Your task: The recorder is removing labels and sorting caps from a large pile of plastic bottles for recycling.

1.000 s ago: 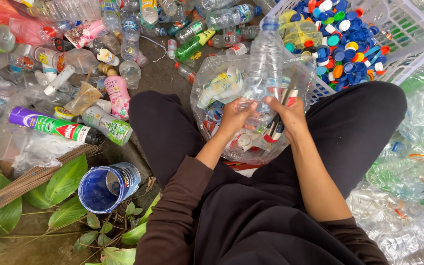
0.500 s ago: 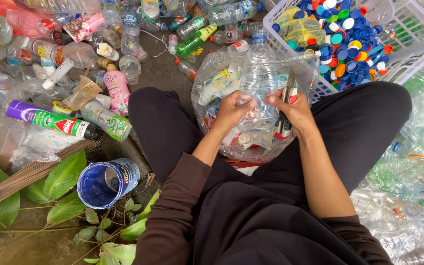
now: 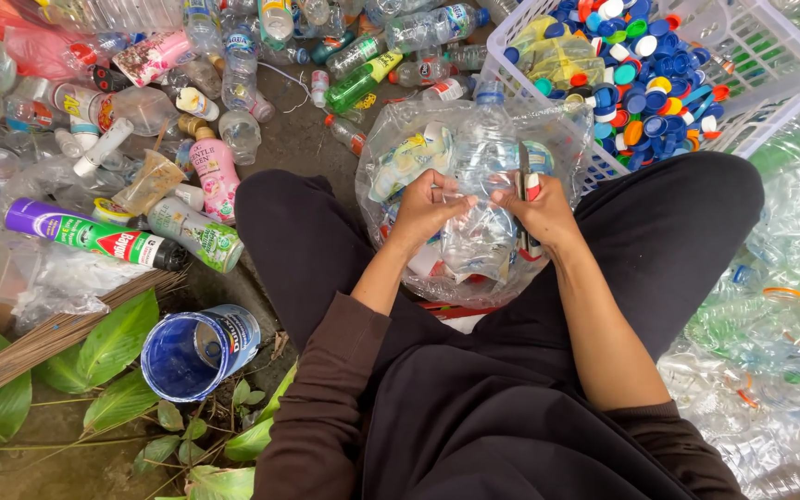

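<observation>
The left hand (image 3: 430, 211) is closed around the side of a clear plastic bottle (image 3: 481, 199) with a blue cap, and the right hand (image 3: 541, 215) grips a small cutter with a red handle (image 3: 526, 185), its blade laid against the bottle's wall, while also steadying that side. The bottle stands between both hands, over a clear plastic bag (image 3: 400, 153) that sits just beyond them between the person's knees and already holds a good heap of torn labels and scraps. Judging from this, the sorting looks well under way but far from over: a white basket (image 3: 780, 65) beyond the right hand is well filled with loose coloured caps, yet a wide litter of unsorted bottles (image 3: 233, 74) lies beyond the left hand, many with caps and labels on. The held bottle is transparent, somewhat crumpled, its cap on; whether any label remains on it cannot be made out. A blue tin (image 3: 198, 350) lies on the ground near the left elbow.
</observation>
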